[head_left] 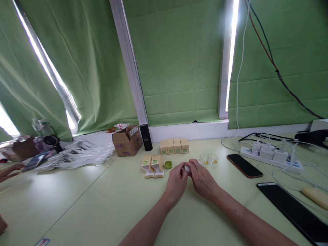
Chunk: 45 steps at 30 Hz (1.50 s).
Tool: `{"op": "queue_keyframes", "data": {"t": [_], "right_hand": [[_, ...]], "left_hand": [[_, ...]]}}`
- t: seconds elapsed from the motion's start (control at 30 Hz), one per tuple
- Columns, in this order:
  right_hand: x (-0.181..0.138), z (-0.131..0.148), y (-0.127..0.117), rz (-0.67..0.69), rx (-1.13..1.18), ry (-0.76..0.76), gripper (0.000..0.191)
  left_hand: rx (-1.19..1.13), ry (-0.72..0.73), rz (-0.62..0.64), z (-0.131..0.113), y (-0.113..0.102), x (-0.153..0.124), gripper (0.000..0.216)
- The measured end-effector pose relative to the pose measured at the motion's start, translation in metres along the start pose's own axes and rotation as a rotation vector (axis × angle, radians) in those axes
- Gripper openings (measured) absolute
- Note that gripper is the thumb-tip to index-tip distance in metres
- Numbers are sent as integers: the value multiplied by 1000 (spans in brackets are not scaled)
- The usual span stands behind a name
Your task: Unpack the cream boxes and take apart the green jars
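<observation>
The left hand point(176, 179) and the right hand point(203, 179) have a closed grip on one small white object point(187, 168), above the worktop point(97, 208).

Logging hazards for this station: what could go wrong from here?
1. Slip: the small whitish item sits between the fingers of the left hand and right hand, mostly covered, so it could drop.
2. Knock: the clear containers stand just beyond the right hand; an outward sweep might tip them.
3. Nudge: the small green tray sits close to the left hand and could get pushed into the open cartons.
</observation>
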State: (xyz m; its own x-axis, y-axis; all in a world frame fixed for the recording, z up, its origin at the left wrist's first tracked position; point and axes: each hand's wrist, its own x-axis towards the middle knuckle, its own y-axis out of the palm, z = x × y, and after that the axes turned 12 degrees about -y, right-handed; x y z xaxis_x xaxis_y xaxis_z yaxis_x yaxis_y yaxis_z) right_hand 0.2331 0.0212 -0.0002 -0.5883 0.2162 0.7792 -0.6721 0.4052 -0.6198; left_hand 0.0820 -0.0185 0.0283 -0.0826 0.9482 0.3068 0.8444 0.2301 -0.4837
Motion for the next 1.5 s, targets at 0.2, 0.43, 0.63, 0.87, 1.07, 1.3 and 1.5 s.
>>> {"op": "queue_keyframes", "data": {"t": [0.2, 0.43, 0.63, 0.87, 1.07, 1.3, 1.5], "right_hand": [[-1, 0, 2, 11, 14, 25, 40], [-8, -7, -1, -93, 188, 110, 31], [-6, -5, -1, -153, 333, 213, 23], [-3, -3, 5, -308, 550, 472, 26], [-1, -25, 1, -581, 1021, 830, 52], [0, -30, 0, -672, 1390, 918, 43], [5, -23, -8, -695, 1482, 956, 36]], "left_hand": [[-47, -24, 2, 4, 2, 3, 36], [-116, 55, 37, 17, -7, 5, 42], [-89, 40, -16, 18, -7, 7, 38], [-121, 12, -37, 25, 0, 10, 35], [-180, -38, -69, 36, -5, 16, 39], [-273, -32, -140, 44, -1, 19, 47], [-369, -82, -209, 53, 0, 23, 51]]}}
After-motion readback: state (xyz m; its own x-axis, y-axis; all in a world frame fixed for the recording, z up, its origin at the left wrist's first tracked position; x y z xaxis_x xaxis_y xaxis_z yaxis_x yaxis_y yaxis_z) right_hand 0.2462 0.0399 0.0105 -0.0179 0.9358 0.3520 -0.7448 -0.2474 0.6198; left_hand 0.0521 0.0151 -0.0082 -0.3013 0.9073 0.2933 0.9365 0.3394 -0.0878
